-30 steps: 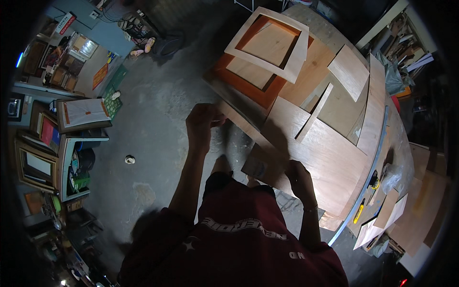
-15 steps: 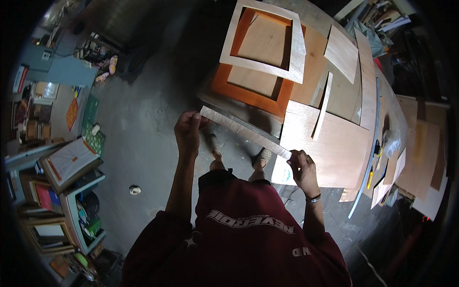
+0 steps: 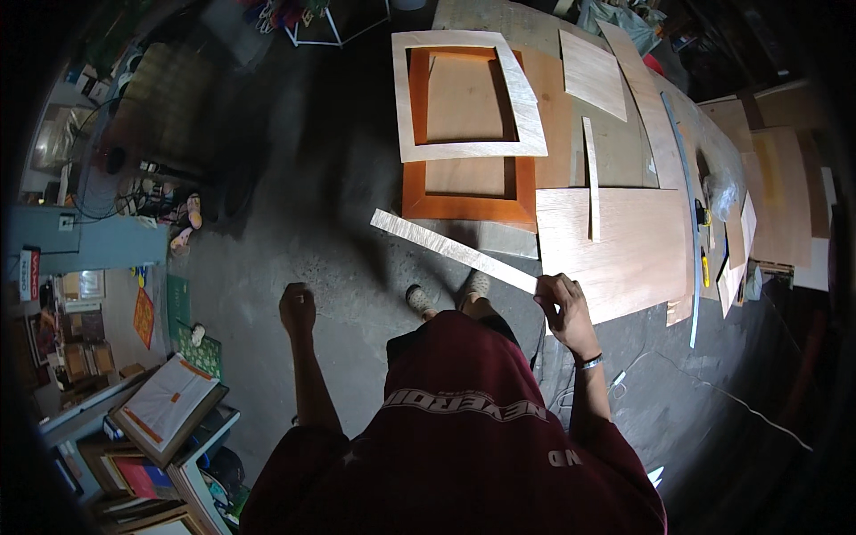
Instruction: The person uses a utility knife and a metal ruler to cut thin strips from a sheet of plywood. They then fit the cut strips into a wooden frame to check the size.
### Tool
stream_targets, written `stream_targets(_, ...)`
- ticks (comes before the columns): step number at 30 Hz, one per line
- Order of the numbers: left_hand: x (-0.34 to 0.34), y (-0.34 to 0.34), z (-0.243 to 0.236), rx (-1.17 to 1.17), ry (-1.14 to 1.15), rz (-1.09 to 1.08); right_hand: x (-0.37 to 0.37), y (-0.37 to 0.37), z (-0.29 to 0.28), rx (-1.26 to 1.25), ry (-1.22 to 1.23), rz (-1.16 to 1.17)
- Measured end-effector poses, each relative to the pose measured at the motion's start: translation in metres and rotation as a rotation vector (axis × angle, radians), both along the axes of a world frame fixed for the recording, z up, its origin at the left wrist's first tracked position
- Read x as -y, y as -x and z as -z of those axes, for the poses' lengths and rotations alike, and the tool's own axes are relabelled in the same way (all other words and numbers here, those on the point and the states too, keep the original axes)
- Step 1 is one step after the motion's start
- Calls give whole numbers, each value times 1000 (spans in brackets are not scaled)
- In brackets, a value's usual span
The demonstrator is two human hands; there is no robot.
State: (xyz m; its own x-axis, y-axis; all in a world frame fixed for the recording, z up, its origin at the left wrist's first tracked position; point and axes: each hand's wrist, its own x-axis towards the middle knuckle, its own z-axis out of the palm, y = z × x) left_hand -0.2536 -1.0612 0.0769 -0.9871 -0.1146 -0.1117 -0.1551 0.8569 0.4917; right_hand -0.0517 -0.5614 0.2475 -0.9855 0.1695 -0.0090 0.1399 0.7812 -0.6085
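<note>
My right hand (image 3: 567,314) pinches the near right end of a thin, pale wooden strip (image 3: 453,251). The strip slants up to the left, its far end free above the floor. Away from it, my left hand (image 3: 298,308) hangs over the floor at the left, fingers curled in with nothing visible in them. Ahead on the table lies an orange-brown wooden frame (image 3: 468,207). A pale thin wooden frame (image 3: 473,152) rests over its far part, set askew. A pale plywood sheet (image 3: 615,267) lies beside my right hand, with a second narrow strip (image 3: 591,178) on it.
A small plywood piece (image 3: 593,73) and a long blue strip (image 3: 683,196) lie on the table's right part, near a yellow cutter knife (image 3: 704,266). Framed pictures crowd the shelf (image 3: 201,437) at lower left. A white cable (image 3: 727,390) crosses the floor at right.
My left hand has let go of the strip's left end and moved down and left. My right hand still holds the other end. The view has shifted.
</note>
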Motion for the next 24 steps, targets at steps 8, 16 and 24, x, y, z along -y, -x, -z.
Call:
stream_targets(8, -120, 51, -101, 127, -728, 351, -28, 42, 14, -57, -142, -73)
stream_targets(16, -208, 101, -95, -68, -511, 674, -94, 118, 65, -95, -270, -103)
stream_targets(24, -264, 155, -24, -235, -244, 534, -174, 204, 149, -140, -173, -47)
